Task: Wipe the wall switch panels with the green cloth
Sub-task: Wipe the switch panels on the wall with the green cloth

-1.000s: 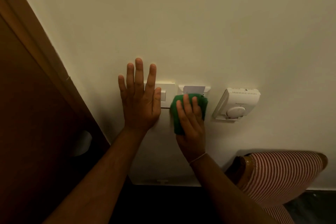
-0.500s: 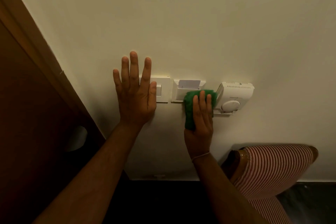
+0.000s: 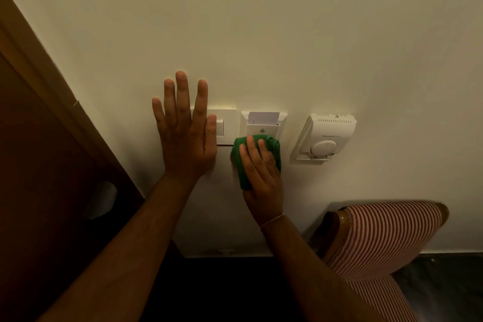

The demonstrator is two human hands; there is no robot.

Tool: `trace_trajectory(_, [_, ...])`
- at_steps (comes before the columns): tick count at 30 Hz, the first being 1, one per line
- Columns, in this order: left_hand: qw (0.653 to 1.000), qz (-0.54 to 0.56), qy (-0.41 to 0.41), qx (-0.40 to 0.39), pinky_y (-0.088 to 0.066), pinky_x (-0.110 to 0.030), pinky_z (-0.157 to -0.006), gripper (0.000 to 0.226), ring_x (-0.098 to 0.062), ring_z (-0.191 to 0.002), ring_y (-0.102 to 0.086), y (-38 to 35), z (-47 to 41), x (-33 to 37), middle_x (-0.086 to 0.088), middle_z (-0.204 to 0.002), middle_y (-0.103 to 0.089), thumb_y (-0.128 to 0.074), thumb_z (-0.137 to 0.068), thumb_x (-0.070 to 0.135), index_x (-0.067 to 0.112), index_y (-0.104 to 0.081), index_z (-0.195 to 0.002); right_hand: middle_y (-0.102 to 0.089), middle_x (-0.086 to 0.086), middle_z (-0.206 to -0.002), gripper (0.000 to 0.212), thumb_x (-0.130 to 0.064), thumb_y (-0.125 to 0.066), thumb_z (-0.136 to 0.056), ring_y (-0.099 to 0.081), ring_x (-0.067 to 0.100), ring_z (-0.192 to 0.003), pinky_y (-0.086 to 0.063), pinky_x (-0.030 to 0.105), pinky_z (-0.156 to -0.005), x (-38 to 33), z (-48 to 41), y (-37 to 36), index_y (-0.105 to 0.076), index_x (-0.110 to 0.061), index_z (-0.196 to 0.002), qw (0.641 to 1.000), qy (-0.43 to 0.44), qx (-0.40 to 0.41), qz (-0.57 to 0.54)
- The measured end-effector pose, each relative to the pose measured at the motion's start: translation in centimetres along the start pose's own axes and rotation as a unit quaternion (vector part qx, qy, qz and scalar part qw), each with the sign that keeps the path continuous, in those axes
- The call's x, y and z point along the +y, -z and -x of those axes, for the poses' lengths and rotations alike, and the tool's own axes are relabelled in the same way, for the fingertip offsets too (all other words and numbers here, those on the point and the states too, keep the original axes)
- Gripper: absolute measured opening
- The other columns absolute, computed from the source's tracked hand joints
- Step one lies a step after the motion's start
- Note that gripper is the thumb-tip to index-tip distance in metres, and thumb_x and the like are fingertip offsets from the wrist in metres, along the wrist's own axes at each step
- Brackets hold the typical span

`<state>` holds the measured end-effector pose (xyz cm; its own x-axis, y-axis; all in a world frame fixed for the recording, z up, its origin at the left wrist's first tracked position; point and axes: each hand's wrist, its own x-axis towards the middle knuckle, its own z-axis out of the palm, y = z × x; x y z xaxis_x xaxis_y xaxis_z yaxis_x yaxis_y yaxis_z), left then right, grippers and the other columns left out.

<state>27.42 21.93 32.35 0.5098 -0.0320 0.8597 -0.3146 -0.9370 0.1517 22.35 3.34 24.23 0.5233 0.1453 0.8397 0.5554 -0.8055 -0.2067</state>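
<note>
Two white panels sit side by side on the cream wall. The light switch panel [image 3: 226, 125] is on the left, the key-card holder panel [image 3: 264, 125] with a card in its slot on the right. My left hand [image 3: 184, 131] lies flat and open on the wall, its thumb and palm covering the left part of the switch panel. My right hand [image 3: 261, 172] presses the green cloth [image 3: 241, 165] against the lower edge of the card holder and the wall just below it.
A white thermostat [image 3: 325, 137] with a round dial hangs right of the card holder. A brown wooden door frame [image 3: 60, 112] runs diagonally at the left. A red-and-white striped chair [image 3: 386, 238] stands against the wall at the lower right.
My right hand has slid the green cloth from near the thermostat back left, under the card holder. The left hand stays flat on the wall.
</note>
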Motion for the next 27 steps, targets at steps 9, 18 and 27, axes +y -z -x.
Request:
trace_trajectory(9, [1.0, -0.015, 0.006, 0.004, 0.007, -0.053, -0.137, 0.063, -0.019, -0.17, 0.018, 0.0, -0.2, 0.1, -0.018, -0.179, -0.012, -0.031, -0.118, 0.041, 0.019, -0.016, -0.176, -0.035, 0.01, -0.167, 0.053, -0.009, -0.058, -0.109, -0.018, 0.027, -0.165, -0.021, 0.048, -0.135, 1.2, 0.3, 1.5, -0.036, -0.003, -0.157, 0.988, -0.117, 0.091, -0.05])
trace_trajectory(18, [1.0, -0.001, 0.009, 0.01, 0.01, -0.053, -0.136, 0.063, -0.021, -0.17, 0.018, 0.1, 0.0, 0.1, -0.025, -0.179, -0.013, -0.029, -0.119, 0.039, 0.014, -0.018, -0.176, -0.032, 0.007, -0.169, 0.059, 0.003, -0.065, -0.101, -0.019, 0.026, -0.165, -0.017, 0.045, -0.136, -3.6, -1.4, -1.4, -0.045, -0.003, -0.156, 0.997, -0.052, 0.021, -0.059])
trace_trajectory(27, [1.0, 0.001, 0.004, 0.021, 0.011, -0.052, -0.136, 0.065, -0.021, -0.171, 0.017, -0.4, -0.1, 0.0, -0.026, -0.178, -0.014, -0.035, -0.118, 0.037, 0.016, -0.017, -0.176, -0.036, 0.007, -0.167, 0.061, -0.003, -0.065, -0.103, -0.023, 0.023, -0.164, -0.022, 0.044, -0.135, -1.3, -1.4, 0.6, -0.039, -0.009, -0.158, 0.998, -0.032, 0.019, -0.048])
